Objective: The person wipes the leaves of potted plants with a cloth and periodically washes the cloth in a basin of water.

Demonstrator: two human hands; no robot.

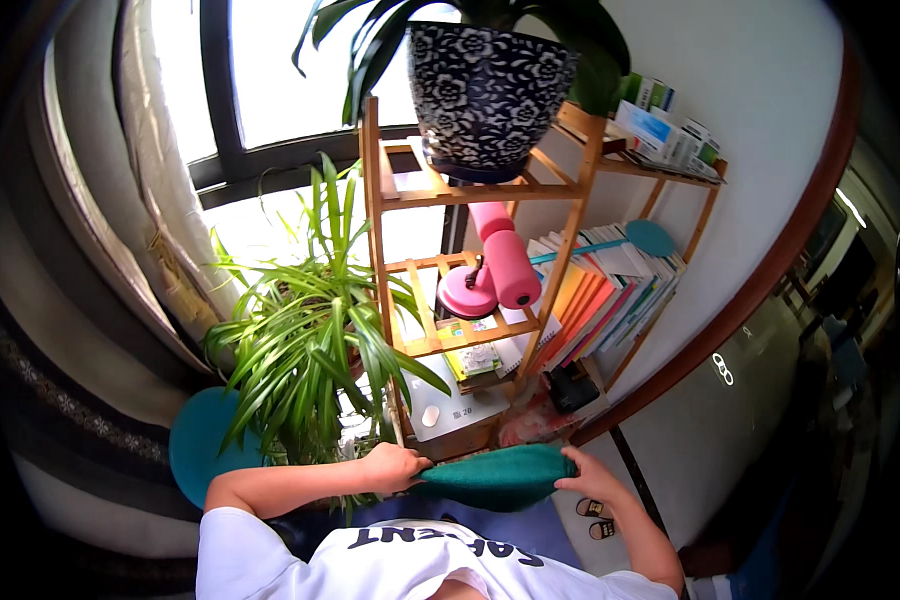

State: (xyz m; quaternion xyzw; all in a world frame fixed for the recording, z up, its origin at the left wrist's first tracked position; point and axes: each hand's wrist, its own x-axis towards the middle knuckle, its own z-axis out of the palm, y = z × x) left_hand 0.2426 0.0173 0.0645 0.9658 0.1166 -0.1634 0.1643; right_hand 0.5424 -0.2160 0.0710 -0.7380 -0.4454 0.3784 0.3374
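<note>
A green cloth item (495, 474), stretched into a long shape, spans the gap between my two hands in front of my chest. My left hand (396, 466) grips its left end in a closed fist. At the other end, my right hand (586, 477) pinches the fabric between thumb and fingers. Whether the cloth is a cushion, a cap or a folded garment cannot be told. Just beyond it stands a wooden shelf (495, 192).
A patterned flowerpot (491, 97) tops the shelf, above a pink sit-up bar (514, 270). To the left hang a spider plant (307, 337) and curtains (142, 187). Books (607, 292) fill a rack by the wall. A teal round object (210, 442) and sandals (598, 517) are lower down.
</note>
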